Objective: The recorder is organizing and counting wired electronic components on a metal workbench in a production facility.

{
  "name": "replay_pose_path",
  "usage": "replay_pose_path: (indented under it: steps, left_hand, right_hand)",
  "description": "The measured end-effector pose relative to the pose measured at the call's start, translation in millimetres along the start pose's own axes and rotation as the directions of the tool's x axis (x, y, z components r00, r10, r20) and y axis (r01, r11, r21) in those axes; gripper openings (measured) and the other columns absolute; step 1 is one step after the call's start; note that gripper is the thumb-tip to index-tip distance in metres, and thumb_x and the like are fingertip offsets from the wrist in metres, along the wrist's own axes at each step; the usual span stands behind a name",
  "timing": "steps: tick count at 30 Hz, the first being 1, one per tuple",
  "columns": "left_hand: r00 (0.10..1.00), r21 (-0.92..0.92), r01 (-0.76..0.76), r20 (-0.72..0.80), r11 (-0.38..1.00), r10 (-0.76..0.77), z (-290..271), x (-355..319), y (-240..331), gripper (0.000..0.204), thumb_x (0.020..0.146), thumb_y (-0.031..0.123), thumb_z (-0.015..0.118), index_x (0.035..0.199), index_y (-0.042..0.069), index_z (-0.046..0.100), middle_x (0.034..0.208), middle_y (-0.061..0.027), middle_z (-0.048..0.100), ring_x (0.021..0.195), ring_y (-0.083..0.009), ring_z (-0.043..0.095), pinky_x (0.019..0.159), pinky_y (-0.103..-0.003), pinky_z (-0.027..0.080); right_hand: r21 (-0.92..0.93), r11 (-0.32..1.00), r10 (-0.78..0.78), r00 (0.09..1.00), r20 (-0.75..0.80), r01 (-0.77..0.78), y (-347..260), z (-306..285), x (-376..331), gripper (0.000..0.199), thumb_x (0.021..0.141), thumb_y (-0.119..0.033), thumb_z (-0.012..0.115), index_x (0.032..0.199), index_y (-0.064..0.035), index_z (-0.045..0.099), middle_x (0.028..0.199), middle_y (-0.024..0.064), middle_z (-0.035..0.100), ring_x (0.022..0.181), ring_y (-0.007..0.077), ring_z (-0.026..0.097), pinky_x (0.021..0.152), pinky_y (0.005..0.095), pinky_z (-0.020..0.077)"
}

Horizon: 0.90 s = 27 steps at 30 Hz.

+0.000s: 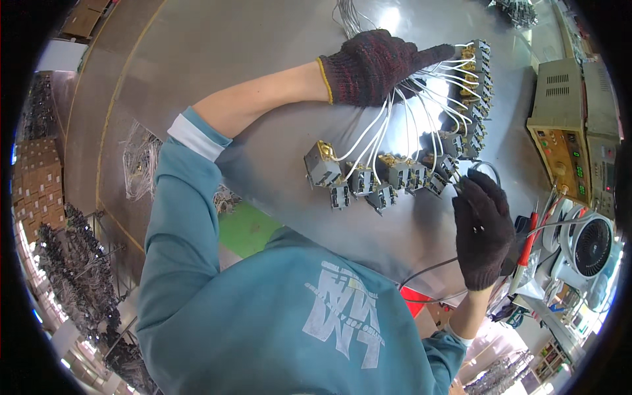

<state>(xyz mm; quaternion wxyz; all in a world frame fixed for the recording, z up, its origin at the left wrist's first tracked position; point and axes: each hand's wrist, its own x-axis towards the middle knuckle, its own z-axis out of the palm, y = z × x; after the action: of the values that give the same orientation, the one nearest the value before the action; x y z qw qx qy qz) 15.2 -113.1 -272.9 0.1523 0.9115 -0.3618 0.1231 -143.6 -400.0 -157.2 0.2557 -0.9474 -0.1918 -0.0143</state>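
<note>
My left hand, in a dark knitted glove with a yellow cuff, lies over a gathered bundle of white wires. Its index finger stretches toward the far sockets; the other fingers curl round the bundle. The wires fan out to several small grey socket-like blocks with brass parts, standing in a curved row. My right hand, also gloved, has its fingers pinched together beside the blocks at the near right end. A thin object seems to be between the fingertips, mostly hidden. A dark cable runs up to this hand.
The grey metal table reflects bright light. At right stand a bench instrument with green digits, a red-handled tool and a white fan. Loose wires hang past the left edge; more lie at the far edge.
</note>
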Motion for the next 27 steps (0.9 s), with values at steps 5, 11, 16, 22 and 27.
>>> replay_pose_path:
  steps: [5, 11, 16, 22, 27]
  left_hand:
    - [0.996, -0.039, -0.034, -0.086, 0.999, 0.031, 7.4, 2.5, -2.5, 0.095, 0.094, 0.041, 0.078, 0.172, 0.020, 0.029, 0.094, -0.0200, 0.071, 0.075, -0.0384, 0.069, 0.067, -0.051, 0.058]
    - [0.998, 0.003, 0.038, 0.045, 0.999, -0.038, -4.0, 3.6, 3.0, 0.095, 0.093, 0.038, 0.078, 0.172, 0.019, 0.028, 0.096, -0.0178, 0.071, 0.078, -0.0375, 0.069, 0.069, -0.051, 0.057]
    - [0.997, -0.011, 0.062, -0.038, 0.998, -0.063, 4.8, -3.1, 1.1, 0.099, 0.092, 0.037, 0.078, 0.173, 0.017, 0.025, 0.102, -0.0172, 0.070, 0.083, -0.0368, 0.069, 0.075, -0.052, 0.056]
    - [0.987, 0.028, 0.162, -0.025, 0.986, -0.162, 1.1, -4.3, 8.1, 0.100, 0.093, 0.042, 0.076, 0.173, 0.014, 0.023, 0.104, -0.0180, 0.069, 0.085, -0.0365, 0.069, 0.076, -0.052, 0.056]
    - [0.983, 0.066, 0.185, -0.018, 0.981, -0.184, 2.5, -4.8, 5.9, 0.099, 0.094, 0.047, 0.074, 0.172, 0.012, 0.024, 0.102, -0.0187, 0.070, 0.083, -0.0363, 0.069, 0.076, -0.052, 0.055]
  right_hand:
    - [0.203, 0.974, 0.079, 0.992, 0.095, -0.097, 3.2, -5.6, -11.0, 0.039, 0.083, 0.012, 0.080, 0.118, -0.0057, 0.078, 0.126, 0.0147, 0.075, 0.113, 0.0281, 0.074, 0.094, 0.0393, 0.0609]
    - [-0.048, 0.988, -0.136, 0.982, 0.130, 0.144, 11.1, -3.5, -1.2, 0.044, 0.078, 0.013, 0.081, 0.117, -0.0078, 0.078, 0.127, 0.0157, 0.075, 0.109, 0.0323, 0.075, 0.090, 0.0413, 0.0615]
    - [-0.190, 0.960, -0.173, 0.969, 0.177, 0.206, 5.8, -9.6, 6.9, 0.043, 0.081, 0.011, 0.080, 0.119, -0.0075, 0.077, 0.128, 0.0148, 0.075, 0.110, 0.0328, 0.076, 0.089, 0.0429, 0.0617]
    - [0.130, 0.989, 0.068, 0.997, -0.035, -0.063, -7.2, 6.6, -6.7, 0.029, 0.092, 0.006, 0.074, 0.119, -0.0017, 0.076, 0.123, 0.0158, 0.076, 0.114, 0.0303, 0.073, 0.103, 0.0393, 0.0548]
    - [0.064, 0.997, 0.043, 0.995, -0.091, -0.037, -8.4, 30.5, 2.1, 0.032, 0.090, 0.005, 0.077, 0.120, -0.0051, 0.077, 0.122, 0.0169, 0.076, 0.113, 0.0313, 0.074, 0.097, 0.0393, 0.0581]
